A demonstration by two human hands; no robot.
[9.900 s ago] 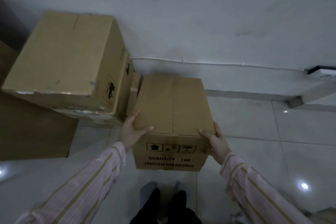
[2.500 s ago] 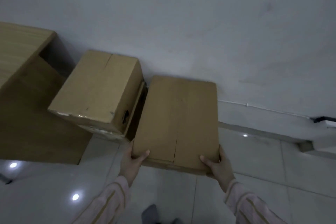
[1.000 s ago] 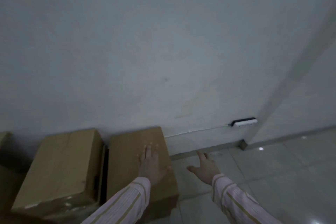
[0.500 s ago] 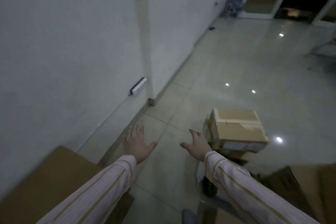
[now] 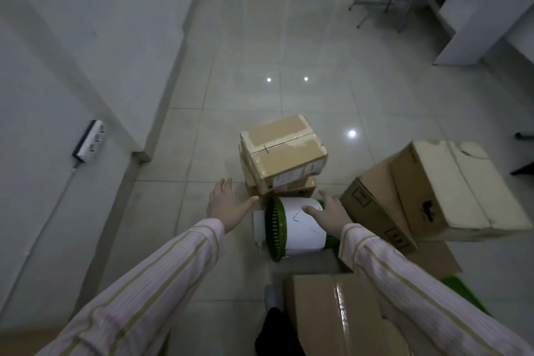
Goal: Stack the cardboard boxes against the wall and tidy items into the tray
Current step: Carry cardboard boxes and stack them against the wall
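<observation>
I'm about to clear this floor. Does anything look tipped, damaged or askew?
Yes. The white and green bin lies on its side, with a jagged dark line on its white wall that looks like a crack. The large cardboard box to its right sits tilted. The small taped box beyond sits skewed on the box beneath.

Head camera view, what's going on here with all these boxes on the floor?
A person in striped sleeves reaches down with both hands open, holding nothing. The left hand hovers over the tiled floor; the right hand is over a white cylinder with a green grille lying on its side, contact unclear. Behind it sit two small taped cardboard boxes, stacked; a large cardboard box lies on the right. None is against the wall yet.
</observation>
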